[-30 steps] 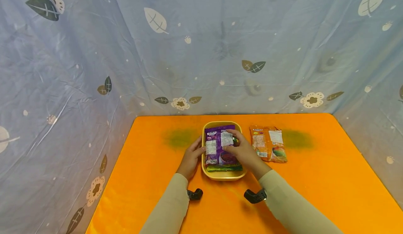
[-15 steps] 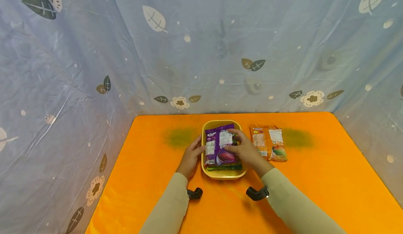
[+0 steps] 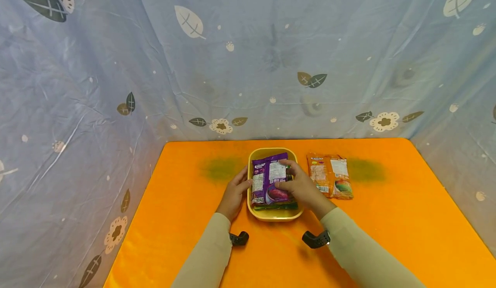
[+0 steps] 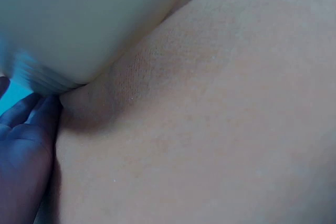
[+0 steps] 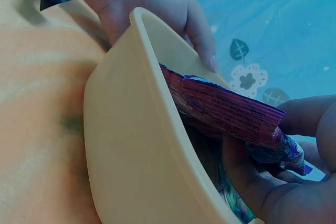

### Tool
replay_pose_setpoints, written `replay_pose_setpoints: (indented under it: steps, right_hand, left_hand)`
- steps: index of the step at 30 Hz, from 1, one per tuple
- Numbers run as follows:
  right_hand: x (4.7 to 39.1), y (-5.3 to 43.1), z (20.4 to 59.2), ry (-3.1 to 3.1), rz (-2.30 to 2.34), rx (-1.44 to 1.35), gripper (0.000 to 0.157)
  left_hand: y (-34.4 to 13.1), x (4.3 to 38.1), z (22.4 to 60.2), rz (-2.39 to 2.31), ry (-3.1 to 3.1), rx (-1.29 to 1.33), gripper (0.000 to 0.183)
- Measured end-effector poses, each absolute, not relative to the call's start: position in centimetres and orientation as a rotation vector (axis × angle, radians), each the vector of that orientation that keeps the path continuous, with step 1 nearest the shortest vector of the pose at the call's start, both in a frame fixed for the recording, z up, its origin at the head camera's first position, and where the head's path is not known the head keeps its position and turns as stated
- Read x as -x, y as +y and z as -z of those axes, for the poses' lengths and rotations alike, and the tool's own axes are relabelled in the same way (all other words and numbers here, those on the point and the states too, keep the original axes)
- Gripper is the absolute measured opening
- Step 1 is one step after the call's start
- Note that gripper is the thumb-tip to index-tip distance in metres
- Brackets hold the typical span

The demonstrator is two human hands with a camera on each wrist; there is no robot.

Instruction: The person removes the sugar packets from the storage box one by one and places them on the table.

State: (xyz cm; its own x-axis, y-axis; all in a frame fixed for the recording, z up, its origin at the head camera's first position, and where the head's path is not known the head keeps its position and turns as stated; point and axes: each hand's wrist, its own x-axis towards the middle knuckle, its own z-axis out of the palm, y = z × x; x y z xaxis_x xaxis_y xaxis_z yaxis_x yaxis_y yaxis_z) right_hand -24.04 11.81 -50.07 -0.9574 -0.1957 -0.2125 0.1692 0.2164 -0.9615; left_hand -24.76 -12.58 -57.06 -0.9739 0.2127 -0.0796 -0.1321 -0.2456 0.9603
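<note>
A yellow plastic basin (image 3: 276,218) stands on the orange table. On top inside it is a purple snack bag (image 3: 258,182), above a green packet (image 3: 271,207). My left hand (image 3: 234,193) holds the basin's left side, thumb over the rim, other fingers along the outer wall. The left wrist view shows mostly skin, with the basin wall (image 4: 89,24) at upper left. With my right hand (image 3: 304,189) I grip the bag's right edge. The right wrist view shows the purple bag (image 5: 220,109) tilted inside the basin, its end pinched between right thumb and fingers (image 5: 249,182).
To the right of the basin an orange snack packet (image 3: 329,177) with a fruit picture lies on the table (image 3: 387,227). A blue patterned curtain (image 3: 248,64) rises behind the table and along both sides. Black wrist cameras (image 3: 239,238) stick out from both wrists.
The purple bag has turned slightly in the basin, and more of the picture on its lower right shows. Both hands stay nearly in place. The head view has shifted a little.
</note>
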Motion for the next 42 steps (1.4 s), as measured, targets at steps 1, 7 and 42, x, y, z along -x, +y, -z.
replay_pose_setpoints:
  steps: [1, 7, 42]
  right_hand:
    - [24.04, 11.81, 50.11, 2.210, 1.801, 0.025, 0.074]
    - [24.06, 11.86, 50.38, 2.224, 1.795, 0.026, 0.073]
    - [24.39, 12.57, 50.29, 1.902, 2.057, -0.011, 0.064]
  left_hand:
    - [-12.59, 24.76, 57.05, -2.316, 1.780, -0.099, 0.060]
    - [-12.64, 24.78, 57.05, -2.311, 1.781, -0.097, 0.061]
    - [-12.62, 24.87, 57.23, -2.322, 1.760, -0.097, 0.061]
